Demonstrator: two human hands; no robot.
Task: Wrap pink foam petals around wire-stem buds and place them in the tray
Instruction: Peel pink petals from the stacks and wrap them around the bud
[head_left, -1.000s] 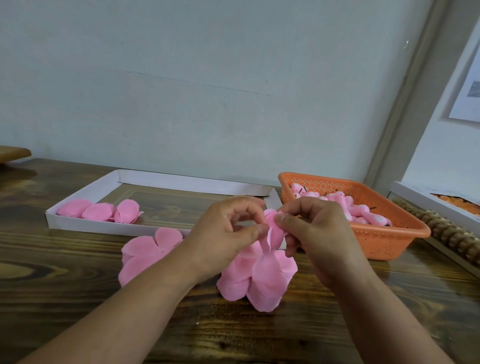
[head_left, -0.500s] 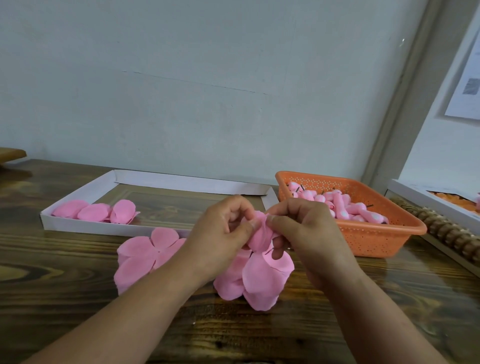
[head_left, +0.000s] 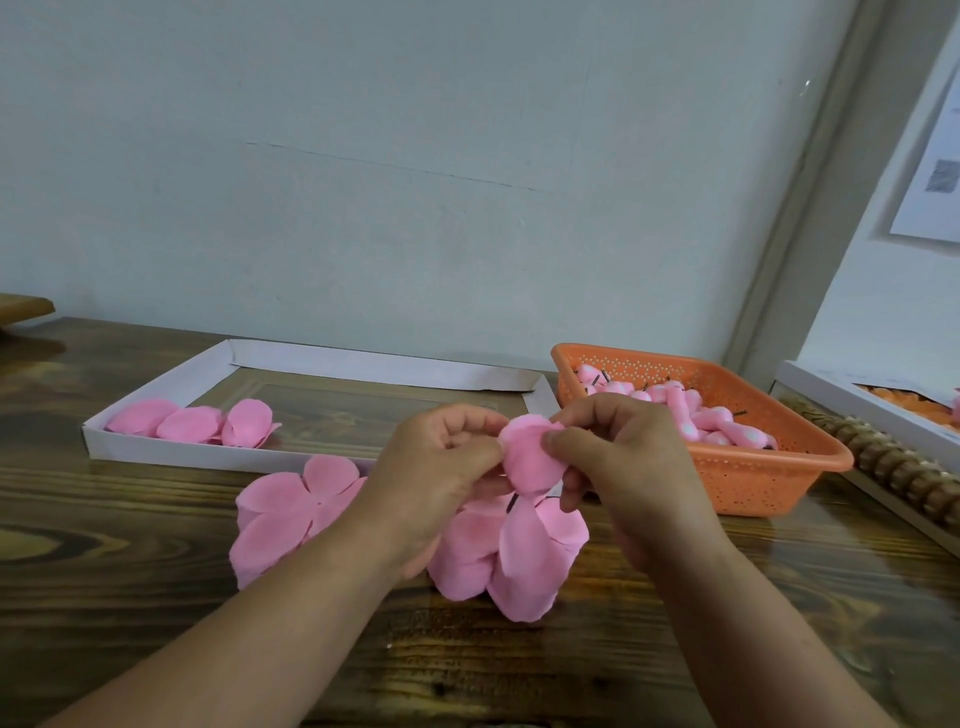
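your two hands meet at the centre of the frame, raised just above the desk (head_left: 156, 597). the left hand (head_left: 441, 467) and the right hand (head_left: 618, 462) both pinch the same pink foam petal (head_left: 535, 457), thumbs and fingertips pressing it from either side so it curls round the bud, which is hidden inside it. more petals of the same piece (head_left: 514, 551) hang straight down from the pinch, their tips near the desk or brushing it, and a short dark bit of wire stem (head_left: 513, 503) shows just under the wrapped part, so the long axis looks close to upright. the white tray (head_left: 156, 447) lies to the upper left of your hands, a long shallow box running left to right, with three finished pink pieces (head_left: 192, 423) at its left end and bare floor across its middle and right. your left hand is the nearer one to it. a loose petal cluster (head_left: 291, 509) lies flat on the desk between your left hand and the tray's near wall, so the carry probably has to pass over both. the orange basket (head_left: 753, 483) of unwrapped buds (head_left: 685, 410) sits just to the right, beside your right hand.
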